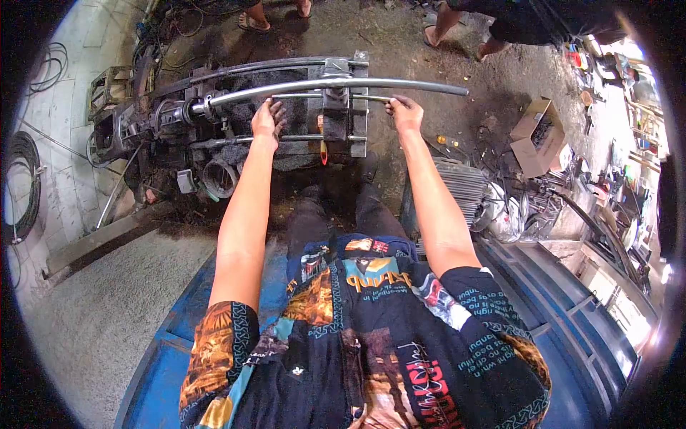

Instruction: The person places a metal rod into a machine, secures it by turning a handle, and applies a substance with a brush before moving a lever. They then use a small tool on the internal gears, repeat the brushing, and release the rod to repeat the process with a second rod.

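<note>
Right hand [405, 114] pinches the thin rod [370, 97]; whether left hand [265, 120] grips is unclear; level pressure suits, fingertips clear of the carriage [334, 123] between

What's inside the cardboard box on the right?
Small dark pieces show inside the open cardboard box, too small to identify. Whatever lies beneath them is covered.

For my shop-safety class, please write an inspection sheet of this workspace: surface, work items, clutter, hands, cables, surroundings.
Surface: dark, stained floor.
Work items: thin rod across the machine frame; long metal pipe just beyond it.
Clutter: open cardboard box with contents, at right.
Hands: right hand pinches the thin rod; left hand touches it, grip unclear.
Cables: black coil, hose or cable, at left.
Surroundings: finned motor housing at right; other people's sandalled feet ahead.
</note>
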Motion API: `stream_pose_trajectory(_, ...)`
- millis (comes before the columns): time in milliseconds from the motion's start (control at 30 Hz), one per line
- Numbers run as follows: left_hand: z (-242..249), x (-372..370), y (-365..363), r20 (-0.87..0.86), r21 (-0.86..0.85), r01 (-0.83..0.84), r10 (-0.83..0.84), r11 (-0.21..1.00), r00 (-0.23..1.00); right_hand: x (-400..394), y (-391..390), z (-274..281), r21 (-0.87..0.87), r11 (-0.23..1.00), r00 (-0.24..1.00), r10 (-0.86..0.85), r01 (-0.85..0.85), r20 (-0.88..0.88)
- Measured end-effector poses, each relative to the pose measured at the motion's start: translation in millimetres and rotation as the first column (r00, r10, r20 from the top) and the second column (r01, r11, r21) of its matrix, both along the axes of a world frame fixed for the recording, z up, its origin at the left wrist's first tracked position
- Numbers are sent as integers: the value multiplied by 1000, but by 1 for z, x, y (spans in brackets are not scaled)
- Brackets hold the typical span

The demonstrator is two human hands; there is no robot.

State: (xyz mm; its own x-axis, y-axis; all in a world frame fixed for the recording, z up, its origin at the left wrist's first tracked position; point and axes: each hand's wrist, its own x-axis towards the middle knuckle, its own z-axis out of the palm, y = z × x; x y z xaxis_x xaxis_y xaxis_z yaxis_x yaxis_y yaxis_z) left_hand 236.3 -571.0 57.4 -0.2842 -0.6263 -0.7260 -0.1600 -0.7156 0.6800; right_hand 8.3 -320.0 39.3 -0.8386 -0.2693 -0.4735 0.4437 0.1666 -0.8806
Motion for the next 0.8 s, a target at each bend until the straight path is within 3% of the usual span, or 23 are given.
stream_pose_trajectory(200, 9, -2, 3, 12, -5, -76, 76, 997, 997, -1, 0, -3, -14, 1000, 998, -12, 13, 66)
stream_pose_trajectory(500, 11, -4, 2, -5, -16, -55, 54, 998, 999, 2, 2, 9, 10, 1000, 996, 24, -25, 85)
stream_pose_trajectory(533, 11, -5, 2, -6, -16, -55, 55, 998, 998, 5, 4, 15, 312, 949, 984, 97, -46, -148)
stream_pose_trajectory(567, 11, -5, 2, 13, -15, -61, 62, 998, 998, 8, 6, 22, 581, 814, 912, 230, 12, -341)
stream_pose_trajectory(600, 12, -4, 1, 33, -15, -69, 70, 997, 997, 14, 9, 38, 578, 816, 911, 231, 10, -342)
stream_pose_trajectory(667, 15, 1, 3, 102, -101, -3, 13, 995, 995, 29, 15, 98, 825, 556, 700, 627, -96, -341)
stream_pose_trajectory(733, 25, 7, 10, 130, -177, 2, 22, 984, 991, 36, 9, 193, 653, 386, 560, 826, -652, 71)
stream_pose_trajectory(767, 31, 12, 13, 163, -258, 74, -32, 963, 986, 38, 6, 213, 654, 390, 560, 826, -648, 63)
stream_pose_trajectory(800, 34, 14, 16, 196, -337, 148, -85, 930, 977, 40, 2, 230, 522, 543, 501, 833, -658, -234)
